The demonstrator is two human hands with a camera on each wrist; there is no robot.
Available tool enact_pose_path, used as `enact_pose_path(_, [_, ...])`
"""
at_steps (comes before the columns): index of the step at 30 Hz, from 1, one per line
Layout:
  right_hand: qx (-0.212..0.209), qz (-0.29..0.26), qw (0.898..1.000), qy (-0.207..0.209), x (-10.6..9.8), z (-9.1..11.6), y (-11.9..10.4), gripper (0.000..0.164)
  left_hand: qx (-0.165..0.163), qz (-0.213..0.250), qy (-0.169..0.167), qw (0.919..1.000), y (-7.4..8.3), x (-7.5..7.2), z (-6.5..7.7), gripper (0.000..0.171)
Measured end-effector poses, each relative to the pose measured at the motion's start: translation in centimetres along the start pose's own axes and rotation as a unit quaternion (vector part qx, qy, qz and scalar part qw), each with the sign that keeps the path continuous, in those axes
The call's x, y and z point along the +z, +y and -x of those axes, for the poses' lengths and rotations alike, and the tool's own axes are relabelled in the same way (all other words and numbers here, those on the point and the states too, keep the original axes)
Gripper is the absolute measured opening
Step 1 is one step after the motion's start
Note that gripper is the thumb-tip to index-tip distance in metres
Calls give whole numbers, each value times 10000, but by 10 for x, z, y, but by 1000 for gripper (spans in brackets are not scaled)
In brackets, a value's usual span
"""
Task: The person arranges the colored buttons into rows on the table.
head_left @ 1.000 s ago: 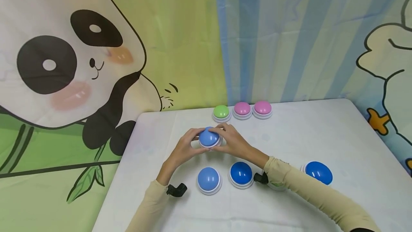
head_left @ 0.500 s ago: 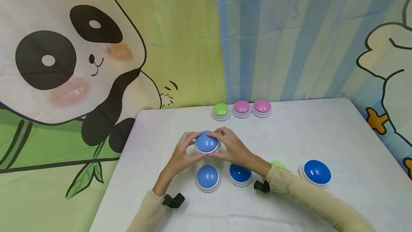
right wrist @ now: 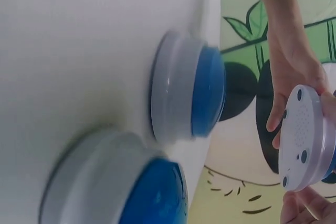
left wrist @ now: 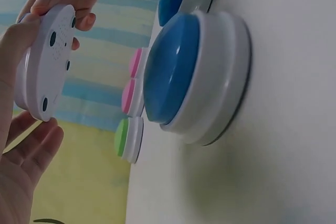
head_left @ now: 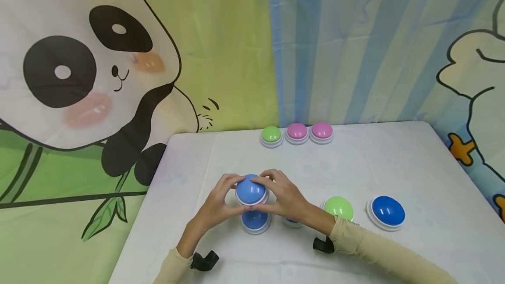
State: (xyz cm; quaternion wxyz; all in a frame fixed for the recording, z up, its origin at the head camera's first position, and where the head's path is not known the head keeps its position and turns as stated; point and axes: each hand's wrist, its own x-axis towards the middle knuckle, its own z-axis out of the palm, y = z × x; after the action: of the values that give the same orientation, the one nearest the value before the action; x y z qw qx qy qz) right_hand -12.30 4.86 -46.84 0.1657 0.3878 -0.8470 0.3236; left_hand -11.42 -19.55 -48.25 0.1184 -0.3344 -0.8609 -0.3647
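A blue-domed push button [head_left: 250, 189] with a white base is held in the air between both hands, dome toward the head camera. My left hand [head_left: 217, 203] pinches its left side, thumb low and fingers above. My right hand [head_left: 285, 194] grips the right side the same way. The left wrist view shows its white underside [left wrist: 52, 61] with dark feet and small holes. Below it, a second blue push button [head_left: 254, 222] rests on the table, partly covered from the head view. A darker blue button [head_left: 293, 223] is mostly hidden behind my right hand.
To the right on the white table [head_left: 189, 157] stand a green button [head_left: 339, 207] and a dark blue button [head_left: 388, 211]. Along the back edge sit a small green button [head_left: 271, 135] and two pink buttons [head_left: 296, 131]. A printed cloth hangs behind.
Both hands have brought the held button nearer to my body, so it now overlaps the blue button on the table. The green button by my right sleeve has come into sight.
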Motion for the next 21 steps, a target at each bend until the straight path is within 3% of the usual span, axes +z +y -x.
enact_pose_path(7, [-313, 606, 9976, 65, 4, 21, -21, 69, 381, -211, -206, 9988, 15, 2, 22, 83])
enact_pose_path(14, [-725, 1037, 9919, 68, 15, 45, -44, 68, 897, -826, -446, 9915, 23, 6, 51, 86])
enact_pose_path(21, [-938, 1189, 9884, -82, 28, 62, -59, 63, 1159, -765, -514, 9890, 23, 14, 73, 86])
